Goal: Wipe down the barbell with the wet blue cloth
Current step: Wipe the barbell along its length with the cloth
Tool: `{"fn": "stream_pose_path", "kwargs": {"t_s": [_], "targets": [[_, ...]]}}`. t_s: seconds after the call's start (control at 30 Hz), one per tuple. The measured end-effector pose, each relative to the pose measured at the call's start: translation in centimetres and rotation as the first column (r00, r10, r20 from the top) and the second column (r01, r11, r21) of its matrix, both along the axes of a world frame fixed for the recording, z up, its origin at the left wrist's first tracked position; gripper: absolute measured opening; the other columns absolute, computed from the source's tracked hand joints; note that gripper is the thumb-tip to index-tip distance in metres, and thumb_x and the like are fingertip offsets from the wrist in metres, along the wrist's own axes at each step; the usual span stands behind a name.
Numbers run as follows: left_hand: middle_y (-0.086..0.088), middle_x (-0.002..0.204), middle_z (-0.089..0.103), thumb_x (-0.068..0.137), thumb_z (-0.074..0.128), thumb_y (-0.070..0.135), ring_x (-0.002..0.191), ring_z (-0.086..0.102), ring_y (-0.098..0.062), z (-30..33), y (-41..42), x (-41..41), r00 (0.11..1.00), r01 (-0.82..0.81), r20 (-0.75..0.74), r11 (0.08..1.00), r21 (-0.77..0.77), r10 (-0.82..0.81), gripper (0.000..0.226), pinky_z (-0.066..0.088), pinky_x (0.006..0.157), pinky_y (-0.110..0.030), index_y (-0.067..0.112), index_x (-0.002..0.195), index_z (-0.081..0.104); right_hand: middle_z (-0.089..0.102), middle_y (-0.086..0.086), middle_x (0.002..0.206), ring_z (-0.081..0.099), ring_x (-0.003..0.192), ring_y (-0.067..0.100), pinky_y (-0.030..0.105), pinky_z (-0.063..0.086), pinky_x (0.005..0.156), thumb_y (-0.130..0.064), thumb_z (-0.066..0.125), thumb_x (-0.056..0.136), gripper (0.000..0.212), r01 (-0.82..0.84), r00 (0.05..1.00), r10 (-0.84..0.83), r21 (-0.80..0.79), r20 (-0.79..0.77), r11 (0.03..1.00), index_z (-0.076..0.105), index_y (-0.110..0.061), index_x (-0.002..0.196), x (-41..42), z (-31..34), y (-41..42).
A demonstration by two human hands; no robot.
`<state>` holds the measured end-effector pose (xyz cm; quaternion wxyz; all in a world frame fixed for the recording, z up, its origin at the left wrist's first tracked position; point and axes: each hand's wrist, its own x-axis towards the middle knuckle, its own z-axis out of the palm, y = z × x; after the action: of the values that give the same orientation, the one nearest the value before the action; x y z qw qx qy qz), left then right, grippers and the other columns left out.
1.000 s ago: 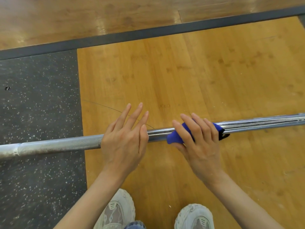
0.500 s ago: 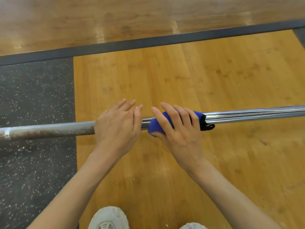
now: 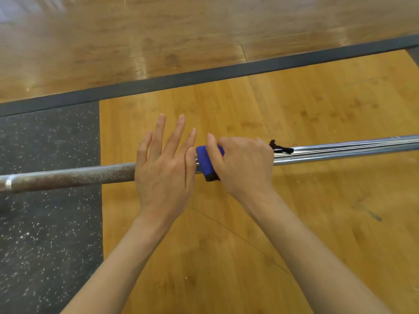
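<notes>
I see the barbell [image 3: 68,176] lying across the wooden platform [image 3: 294,211], its left part over the speckled rubber mat [image 3: 45,223]. My right hand [image 3: 246,165] is clenched round the blue cloth [image 3: 205,163], wrapped on the bar. My left hand [image 3: 163,171] rests flat beside it, fingers straight.

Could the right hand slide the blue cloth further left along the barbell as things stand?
Probably not far: the left hand rests flat on the barbell, right beside the blue cloth that the right hand grips, blocking the way.
</notes>
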<state>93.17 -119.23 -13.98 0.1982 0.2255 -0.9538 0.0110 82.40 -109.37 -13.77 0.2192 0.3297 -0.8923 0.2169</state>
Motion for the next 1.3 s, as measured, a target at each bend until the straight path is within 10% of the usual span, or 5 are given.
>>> {"fn": "stream_pose_path", "kwargs": {"t_s": [0.07,0.17,0.37,0.57,1.3], "targets": [[-0.005,0.154,0.049,0.112,0.020,0.028,0.151,0.030,-0.032,0.0,-0.4,-0.6,1.000,-0.011,-0.022,1.000,0.015,0.011,0.051,0.028,0.116,-0.045,0.015,0.137,0.063,0.069,0.006,0.095,0.063,0.088,0.026,0.037,0.046,0.084,-0.029,0.048,0.106,0.028,-0.159,0.987,0.159,-0.040,-0.002,0.986,0.070,-0.014,0.097,1.6,-2.0,2.2],[-0.004,0.150,0.053,0.110,0.024,0.026,0.149,0.035,-0.031,0.1,-0.8,-1.4,0.999,-0.030,-0.039,0.999,0.038,0.032,0.050,0.033,0.113,-0.044,0.015,0.131,0.068,0.046,0.009,0.145,0.043,0.139,0.031,0.047,0.025,0.122,-0.032,0.046,0.109,0.033,-0.215,0.977,0.214,-0.038,-0.024,0.976,0.048,-0.015,0.138,3.5,-3.8,4.3],[-0.005,0.148,0.055,0.110,0.028,0.026,0.149,0.035,-0.030,0.3,-1.4,-2.0,1.000,-0.018,-0.006,0.998,0.066,0.019,0.047,0.033,0.112,-0.044,0.015,0.130,0.069,0.067,0.003,0.095,0.059,0.083,0.027,0.039,0.040,0.083,-0.046,0.038,0.109,0.045,-0.145,0.989,0.145,0.036,0.007,0.989,0.071,-0.016,0.103,0.3,-0.6,0.0],[-0.007,0.157,0.044,0.110,0.025,0.028,0.154,0.022,-0.032,0.9,-0.9,-2.4,1.000,0.000,-0.027,0.995,0.098,0.003,0.049,0.013,0.123,-0.046,0.013,0.141,0.059,0.065,0.004,0.125,0.059,0.119,0.027,0.050,0.030,0.117,-0.028,0.040,0.109,0.035,-0.185,0.977,0.194,-0.095,0.087,0.978,0.067,-0.009,0.119,0.0,-1.4,3.0],[0.002,0.157,0.044,0.110,0.026,0.031,0.150,0.034,-0.027,-0.1,3.8,-2.7,0.998,0.034,-0.058,0.990,0.135,-0.026,0.048,0.027,0.119,-0.045,0.019,0.146,0.054,0.064,0.000,0.119,0.053,0.124,0.029,0.050,0.020,0.121,-0.036,0.035,0.108,0.039,0.097,0.980,-0.084,-0.066,0.181,0.993,0.069,-0.017,0.112,-0.9,-0.9,6.1]]}}
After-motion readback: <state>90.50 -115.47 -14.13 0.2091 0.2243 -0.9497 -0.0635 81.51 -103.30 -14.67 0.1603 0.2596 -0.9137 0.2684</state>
